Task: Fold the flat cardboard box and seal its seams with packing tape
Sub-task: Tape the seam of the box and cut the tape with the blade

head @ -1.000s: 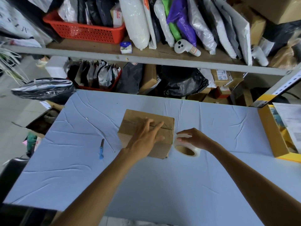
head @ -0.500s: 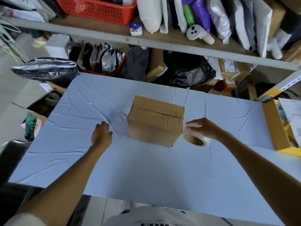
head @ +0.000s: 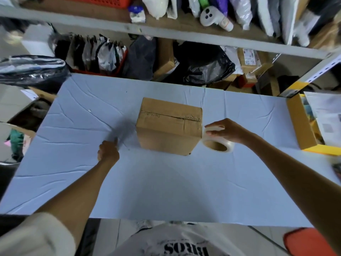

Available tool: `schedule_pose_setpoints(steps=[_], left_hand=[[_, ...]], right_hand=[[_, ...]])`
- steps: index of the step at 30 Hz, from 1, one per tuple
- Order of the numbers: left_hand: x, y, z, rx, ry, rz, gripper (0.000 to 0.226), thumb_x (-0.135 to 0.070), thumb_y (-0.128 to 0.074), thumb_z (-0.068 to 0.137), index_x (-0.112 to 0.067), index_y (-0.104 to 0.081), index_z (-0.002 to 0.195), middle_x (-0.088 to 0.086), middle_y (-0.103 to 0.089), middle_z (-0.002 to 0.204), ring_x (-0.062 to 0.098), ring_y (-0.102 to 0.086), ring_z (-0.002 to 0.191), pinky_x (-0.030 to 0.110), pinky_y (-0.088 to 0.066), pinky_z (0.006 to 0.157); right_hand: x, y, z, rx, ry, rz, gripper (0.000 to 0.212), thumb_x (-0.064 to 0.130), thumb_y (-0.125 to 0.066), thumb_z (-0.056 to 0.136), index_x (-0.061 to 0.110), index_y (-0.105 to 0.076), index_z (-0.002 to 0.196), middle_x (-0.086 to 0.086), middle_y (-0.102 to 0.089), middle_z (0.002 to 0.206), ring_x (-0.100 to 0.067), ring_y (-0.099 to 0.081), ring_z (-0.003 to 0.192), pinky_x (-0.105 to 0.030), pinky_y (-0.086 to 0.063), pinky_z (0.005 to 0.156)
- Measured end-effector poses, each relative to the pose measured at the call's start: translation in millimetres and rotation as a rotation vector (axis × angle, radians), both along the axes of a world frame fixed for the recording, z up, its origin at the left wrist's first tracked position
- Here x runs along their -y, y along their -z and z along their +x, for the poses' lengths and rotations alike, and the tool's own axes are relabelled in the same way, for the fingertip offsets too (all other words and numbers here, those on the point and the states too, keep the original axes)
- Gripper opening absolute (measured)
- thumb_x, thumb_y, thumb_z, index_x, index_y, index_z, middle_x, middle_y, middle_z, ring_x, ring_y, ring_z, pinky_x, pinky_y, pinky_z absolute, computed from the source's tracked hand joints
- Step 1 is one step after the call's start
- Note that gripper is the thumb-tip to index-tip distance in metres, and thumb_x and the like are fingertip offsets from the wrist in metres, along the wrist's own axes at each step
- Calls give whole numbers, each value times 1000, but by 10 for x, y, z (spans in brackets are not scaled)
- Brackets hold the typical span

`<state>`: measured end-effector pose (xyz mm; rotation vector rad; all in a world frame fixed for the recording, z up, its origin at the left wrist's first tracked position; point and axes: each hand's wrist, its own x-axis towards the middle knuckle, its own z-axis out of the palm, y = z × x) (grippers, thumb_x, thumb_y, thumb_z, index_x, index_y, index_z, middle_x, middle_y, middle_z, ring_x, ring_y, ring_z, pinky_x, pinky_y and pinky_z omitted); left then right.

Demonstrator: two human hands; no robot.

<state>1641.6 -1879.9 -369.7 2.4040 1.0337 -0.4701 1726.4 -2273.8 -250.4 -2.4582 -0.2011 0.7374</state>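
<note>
The folded cardboard box (head: 169,126) stands closed on the blue table (head: 166,182), with clear tape running along its top seam. My right hand (head: 227,131) grips the roll of clear packing tape (head: 218,145) from above, and the roll touches the box's right side. My left hand (head: 108,152) is on the table left of the box, apart from it. Its fingers are curled round a slim cutter (head: 115,140), of which only a dark tip shows.
A yellow cardboard tray (head: 300,126) with papers sits at the table's right edge. Behind the table, shelves (head: 166,32) hold bags, parcels and a white handheld device (head: 212,16). An open carton (head: 27,117) stands on the floor to the left.
My left hand left the box top and moved left and down to the table where the blue cutter lay, and closed there. The right hand stays on the tape roll.
</note>
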Motion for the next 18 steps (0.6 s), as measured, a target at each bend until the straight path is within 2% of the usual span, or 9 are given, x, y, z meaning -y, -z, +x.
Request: schedule_pose_setpoints(steps=[4, 6, 8, 9, 11, 12, 14, 16, 18], left_hand=[[90, -46, 0, 21, -114, -102, 45, -7, -48, 94, 10, -32, 133, 31, -42, 137, 44, -43, 127, 46, -35, 105], [53, -81, 22, 53, -223, -203, 41, -9, -47, 93, 12, -41, 128, 31, -50, 130, 44, -53, 117, 45, -44, 101], [17, -185, 34, 178, -305, -385, 24, -9, -51, 92, 11, -56, 104, 25, -63, 109, 36, -64, 94, 45, -56, 83], [29, -285, 40, 260, -348, -476, 16, -8, -51, 93, 8, -56, 91, 18, -63, 95, 31, -65, 80, 40, -60, 69], [64, -523, 93, 399, -351, -519, 26, -14, -52, 94, -2, -53, 71, 9, -57, 64, 15, -55, 50, 27, -51, 44], [86, -677, 118, 455, -314, -518, 30, -21, -54, 90, -6, -51, 64, 5, -53, 53, 13, -47, 40, 26, -41, 44], [244, -987, 184, 554, -219, -505, 22, -28, -51, 79, -10, -51, 67, 10, -55, 63, 19, -43, 44, 28, -32, 52], [502, -1298, 215, 637, -84, -395, 21, -33, -51, 86, -12, -54, 83, 10, -57, 85, 25, -49, 64, 34, -39, 59], [866, -1579, 213, 706, 114, -286, 23, -33, -48, 95, -10, -54, 90, 5, -58, 85, 24, -50, 70, 35, -41, 62]], right_hand=[[1, 9, -23, 1, 7, 0, 43, 47, -70, 79, 29, -68, 118, 2, -65, 127, -21, -57, 118, -42, -43, 103], [-17, -8, -33, -5, 7, 2, 42, 48, -70, 79, 30, -68, 117, 2, -65, 126, -21, -57, 117, -42, -43, 103], [-52, -25, -40, -17, 6, 5, 42, 50, -70, 78, 32, -68, 116, 2, -66, 125, -21, -57, 116, -42, -44, 102], [-61, -38, -34, -20, 6, 8, 43, 53, -69, 76, 34, -69, 115, 3, -66, 125, -22, -58, 116, -43, -44, 102], [-73, -65, -24, -18, 9, 18, 45, 56, -67, 74, 35, -69, 114, 4, -66, 125, -22, -57, 116, -44, -45, 101], [-95, -82, -21, -19, 2, 14, 44, 55, -67, 75, 35, -69, 115, 4, -65, 126, -21, -56, 117, -44, -44, 101], [-80, -98, -15, -16, 0, 6, 42, 50, -68, 79, 32, -68, 117, 4, -64, 128, -20, -55, 118, -41, -44, 101], [-67, -98, -15, -16, -2, -3, 41, 48, -68, 81, 32, -67, 119, 3, -63, 128, -22, -55, 118, -41, -44, 100], [-48, -104, -26, -16, -1, 2, 42, 50, -67, 80, 33, -67, 118, 3, -64, 128, -23, -56, 116, -43, -45, 100]])
